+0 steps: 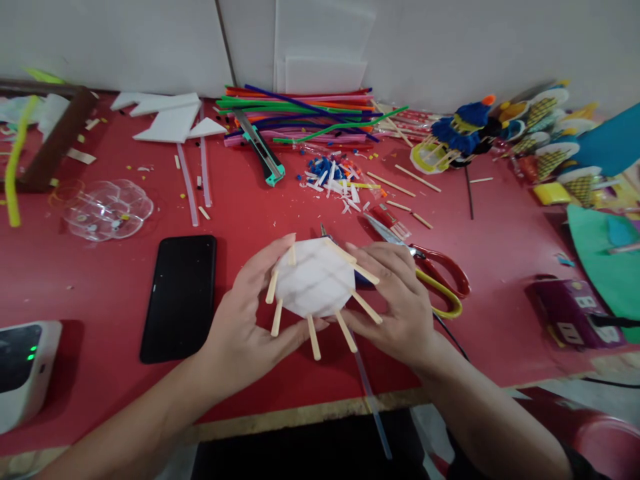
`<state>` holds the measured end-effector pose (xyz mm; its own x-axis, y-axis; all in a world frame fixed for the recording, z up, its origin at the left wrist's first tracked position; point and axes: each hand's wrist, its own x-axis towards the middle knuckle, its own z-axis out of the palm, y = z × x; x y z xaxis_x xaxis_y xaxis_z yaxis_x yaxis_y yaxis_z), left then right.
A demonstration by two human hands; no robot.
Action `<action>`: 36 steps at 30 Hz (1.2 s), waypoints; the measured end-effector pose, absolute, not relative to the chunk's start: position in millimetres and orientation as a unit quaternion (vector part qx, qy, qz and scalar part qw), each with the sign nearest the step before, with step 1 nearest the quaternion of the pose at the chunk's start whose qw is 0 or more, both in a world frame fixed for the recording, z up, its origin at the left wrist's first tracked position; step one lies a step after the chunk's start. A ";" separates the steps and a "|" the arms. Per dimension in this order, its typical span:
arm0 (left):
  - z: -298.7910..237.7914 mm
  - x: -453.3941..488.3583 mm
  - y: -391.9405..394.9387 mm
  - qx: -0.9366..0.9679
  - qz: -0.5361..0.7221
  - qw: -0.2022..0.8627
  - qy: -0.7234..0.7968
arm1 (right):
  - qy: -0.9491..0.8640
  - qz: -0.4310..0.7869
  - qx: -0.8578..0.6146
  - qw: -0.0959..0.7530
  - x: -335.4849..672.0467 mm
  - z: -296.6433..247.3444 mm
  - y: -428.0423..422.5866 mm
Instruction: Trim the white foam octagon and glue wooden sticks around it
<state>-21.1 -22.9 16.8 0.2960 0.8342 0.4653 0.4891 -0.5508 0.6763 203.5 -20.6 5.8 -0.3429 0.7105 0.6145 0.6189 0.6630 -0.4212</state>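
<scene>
Both my hands hold a white foam disc (pixel 314 279) with several short wooden sticks (pixel 314 339) poking out round its rim. My left hand (pixel 245 320) grips the disc's left edge, thumb under it and fingers curled over the top. Fingers of my right hand (pixel 400 300) press on the right edge among the sticks. The disc hangs a little above the red table (pixel 500 233).
A black phone (pixel 181 297) lies left of the hands. Red-handled scissors (pixel 435 273) lie just right. Behind them are pipe cleaners (pixel 300 110), a utility knife (pixel 263 150), cut straw bits (pixel 330 175), foam scraps (pixel 170 120) and a clear flower-shaped tray (pixel 107 210). Paper crafts (pixel 545 140) crowd the right.
</scene>
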 end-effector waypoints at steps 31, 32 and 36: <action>18.9 -16.3 -30.9 0.632 0.335 0.579 0.391 | -0.651 0.297 -0.478 0.508 212.4 13.2 -19.1; 18.7 -16.8 -28.8 0.615 0.337 0.597 0.390 | -0.659 0.266 -0.501 0.495 212.9 12.1 -18.0; 15.8 -23.1 -17.9 0.583 0.359 0.591 0.427 | -0.741 0.123 -0.538 0.382 221.6 6.7 -11.5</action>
